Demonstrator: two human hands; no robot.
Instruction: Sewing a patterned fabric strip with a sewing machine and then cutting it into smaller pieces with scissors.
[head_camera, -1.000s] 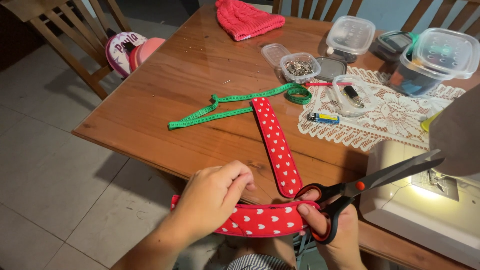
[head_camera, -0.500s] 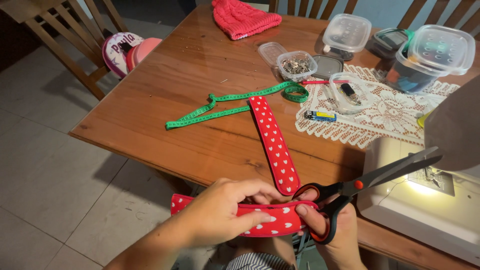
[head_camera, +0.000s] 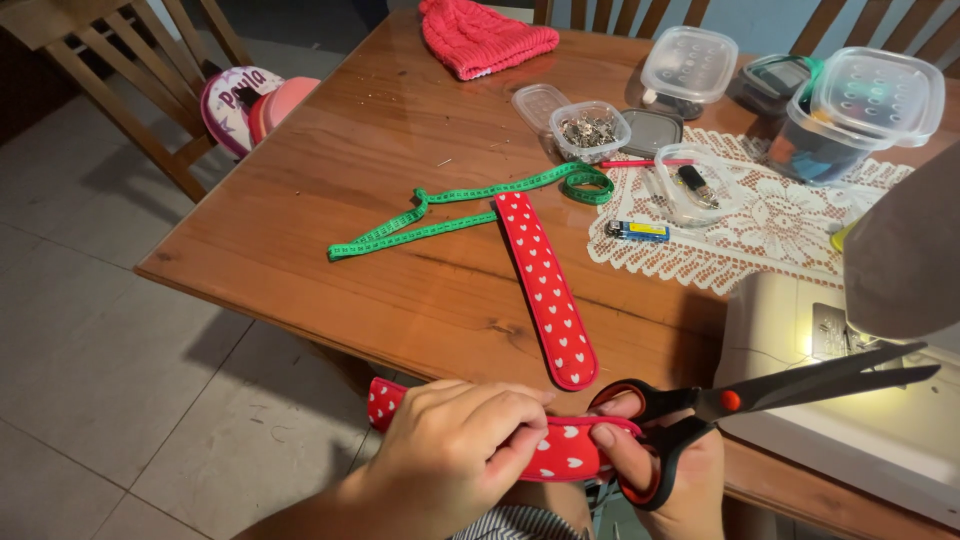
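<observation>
Fabric strip (head_camera: 545, 285) on table (head_camera: 330, 200), tape measure (head_camera: 450, 215) left of it, lighter (head_camera: 637, 231) right, sewing machine (head_camera: 850, 400) far right

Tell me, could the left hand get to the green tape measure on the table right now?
Probably not at once: the left hand is closed around a red heart-print strap. Once it lets go, the way to the green tape measure looks free, over bare wooden table.
</observation>
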